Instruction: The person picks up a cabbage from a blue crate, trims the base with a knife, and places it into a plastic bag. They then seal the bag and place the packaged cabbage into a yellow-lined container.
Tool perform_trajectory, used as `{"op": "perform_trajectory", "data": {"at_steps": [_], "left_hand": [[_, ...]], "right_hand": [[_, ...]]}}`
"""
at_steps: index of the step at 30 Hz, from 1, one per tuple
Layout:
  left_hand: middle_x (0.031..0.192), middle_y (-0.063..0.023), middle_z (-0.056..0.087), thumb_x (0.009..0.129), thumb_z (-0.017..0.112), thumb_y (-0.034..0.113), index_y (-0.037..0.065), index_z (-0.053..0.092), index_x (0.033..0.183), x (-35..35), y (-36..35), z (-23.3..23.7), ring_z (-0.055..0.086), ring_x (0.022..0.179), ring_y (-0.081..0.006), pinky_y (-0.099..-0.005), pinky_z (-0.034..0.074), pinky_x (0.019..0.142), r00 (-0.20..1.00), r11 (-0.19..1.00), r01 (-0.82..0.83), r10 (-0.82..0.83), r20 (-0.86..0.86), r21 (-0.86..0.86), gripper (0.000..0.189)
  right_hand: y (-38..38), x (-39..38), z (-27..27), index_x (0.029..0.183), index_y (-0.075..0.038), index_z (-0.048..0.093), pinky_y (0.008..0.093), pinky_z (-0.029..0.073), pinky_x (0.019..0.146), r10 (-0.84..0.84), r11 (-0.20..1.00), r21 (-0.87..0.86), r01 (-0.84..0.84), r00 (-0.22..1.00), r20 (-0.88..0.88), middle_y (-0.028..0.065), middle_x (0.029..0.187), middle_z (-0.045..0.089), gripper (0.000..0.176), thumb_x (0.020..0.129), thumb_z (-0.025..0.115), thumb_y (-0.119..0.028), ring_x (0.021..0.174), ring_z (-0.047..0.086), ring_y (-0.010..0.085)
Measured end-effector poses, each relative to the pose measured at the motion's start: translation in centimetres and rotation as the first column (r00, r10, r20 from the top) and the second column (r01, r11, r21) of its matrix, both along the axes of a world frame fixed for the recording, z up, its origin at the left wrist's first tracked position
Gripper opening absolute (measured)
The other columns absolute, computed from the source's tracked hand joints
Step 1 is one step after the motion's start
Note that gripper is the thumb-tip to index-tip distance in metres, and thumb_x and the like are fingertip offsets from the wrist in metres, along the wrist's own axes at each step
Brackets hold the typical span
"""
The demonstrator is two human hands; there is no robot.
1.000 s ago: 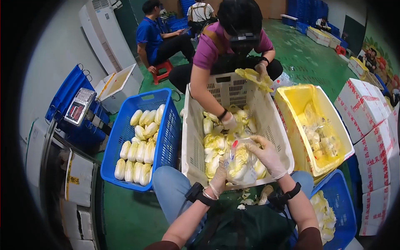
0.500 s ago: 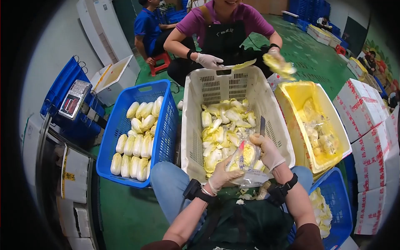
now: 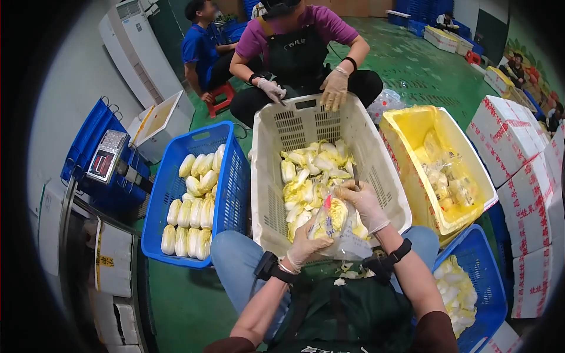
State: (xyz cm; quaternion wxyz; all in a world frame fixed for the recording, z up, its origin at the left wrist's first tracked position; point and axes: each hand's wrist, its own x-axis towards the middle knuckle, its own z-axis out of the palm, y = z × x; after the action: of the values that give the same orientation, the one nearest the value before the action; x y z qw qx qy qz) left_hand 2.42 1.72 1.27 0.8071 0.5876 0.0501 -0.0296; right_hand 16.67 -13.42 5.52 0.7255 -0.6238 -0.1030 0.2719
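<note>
My left hand [image 3: 307,244], gloved, grips the lower left side of a clear plastic bag with a yellow cabbage [image 3: 338,216] inside. At the bag's upper right, my gloved right hand [image 3: 364,205] holds the bag's edge and also a dark knife [image 3: 355,175], its blade pointing up and away. Both hands are over the near end of a white crate [image 3: 263,203]. In that crate lie loose yellow-white leaves and cabbage pieces [image 3: 318,162]. Several trimmed cabbages [image 3: 196,212] lie in rows in a blue crate [image 3: 154,226] on the left.
Across the white crate sits a co-worker [image 3: 294,50] with gloved hands at its far rim. A yellow-lined box [image 3: 391,132] with bagged produce stands right, above a blue basket [image 3: 491,294] of leaves. A scale [image 3: 106,159] is left; white cartons [image 3: 518,206] are stacked right.
The co-worker's hands no longer hold the leaf and cabbage and are now at the crate's far rim, with the head lowered. The view has shifted slightly; my hands keep holding the bag.
</note>
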Motion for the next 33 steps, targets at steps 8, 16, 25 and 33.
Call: {"op": "perform_trajectory", "data": {"at_steps": [8, 16, 25, 33], "left_hand": [[0.117, -0.0056, 0.059, 0.071, 0.076, -0.004, 0.004, 0.039, 0.140, 0.2, 0.3, -0.7, 0.060, 0.102, -0.0142, -0.0275, 0.052, 0.086, 0.906, 0.883, -0.410, 0.423, 0.008, -0.230, 0.079], [0.126, -0.0069, 0.055, 0.069, 0.078, -0.005, 0.005, 0.040, 0.140, 0.3, 0.3, -0.9, 0.058, 0.107, -0.0180, -0.0327, 0.052, 0.093, 0.835, 0.834, -0.515, 0.540, 0.103, -0.196, 0.081], [0.130, -0.0069, 0.053, 0.065, 0.084, 0.000, 0.007, 0.039, 0.142, 0.5, 0.5, -1.6, 0.054, 0.115, -0.0187, -0.0323, 0.047, 0.098, 0.815, 0.840, -0.538, 0.539, 0.213, -0.067, 0.090], [0.126, -0.0086, 0.054, 0.059, 0.090, 0.019, 0.005, 0.048, 0.136, -0.8, -0.1, -1.7, 0.054, 0.115, -0.0195, -0.0318, 0.044, 0.097, 0.835, 0.818, -0.494, 0.350, 0.425, 0.296, 0.090]], "right_hand": [[-1.6, -1.4, 0.8, 0.113, -0.006, 0.054, 0.0359, 0.049, 0.071, -0.015, 0.948, -0.181, 0.263, 0.602, 0.798, 0.0158, 0.087, 0.065, 0.036, 0.094, 0.053, -0.037, 0.085, 0.065, 0.0314], [-1.5, -3.1, 0.9, 0.098, -0.008, 0.056, 0.0379, 0.049, 0.064, 0.257, 0.901, -0.413, 0.135, 0.600, 0.757, 0.0106, 0.083, 0.066, 0.025, 0.091, 0.059, -0.032, 0.077, 0.065, 0.0302], [-0.9, -2.5, -0.2, 0.098, -0.012, 0.057, 0.0396, 0.049, 0.062, 0.304, 0.850, -0.497, 0.175, 0.608, 0.734, 0.0079, 0.083, 0.067, 0.027, 0.090, 0.059, -0.038, 0.073, 0.065, 0.0302], [-1.7, -0.8, -2.5, 0.097, -0.012, 0.060, 0.0441, 0.048, 0.065, 0.397, 0.630, -0.739, 0.239, 0.718, 0.571, 0.0139, 0.081, 0.066, 0.030, 0.090, 0.054, -0.041, 0.076, 0.064, 0.0344]]}}
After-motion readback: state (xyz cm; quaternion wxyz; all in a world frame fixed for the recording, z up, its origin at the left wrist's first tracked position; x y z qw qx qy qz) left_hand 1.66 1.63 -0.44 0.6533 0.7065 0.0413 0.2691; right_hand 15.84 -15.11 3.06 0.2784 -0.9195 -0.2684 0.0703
